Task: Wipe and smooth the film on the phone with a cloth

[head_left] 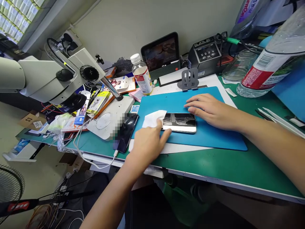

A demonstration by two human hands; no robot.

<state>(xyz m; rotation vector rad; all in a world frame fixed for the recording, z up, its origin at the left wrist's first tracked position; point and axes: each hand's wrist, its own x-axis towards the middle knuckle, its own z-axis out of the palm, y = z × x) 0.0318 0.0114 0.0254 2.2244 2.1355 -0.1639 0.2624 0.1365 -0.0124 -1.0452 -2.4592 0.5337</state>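
A smartphone (179, 123) lies flat on a blue mat (224, 136), its dark, shiny screen showing reflections and pale streaks. My left hand (150, 140) is over the phone's left end with a crumpled white tissue (152, 119) under its fingers. That end of the phone is hidden by the hand and tissue. My right hand (207, 109) rests on the mat near the phone's far right corner, fingers stretched out and holding nothing. Left of the mat, a second dark phone (128, 132) lies with a white cable plugged into its lower end.
A microscope (78, 73) stands at the left on a pale base. Behind the mat are a drink bottle (143, 76), a tablet-like screen (160, 52), a grey phone stand (190, 79) and a black control box (206, 57). A large water bottle (267, 66) stands at right.
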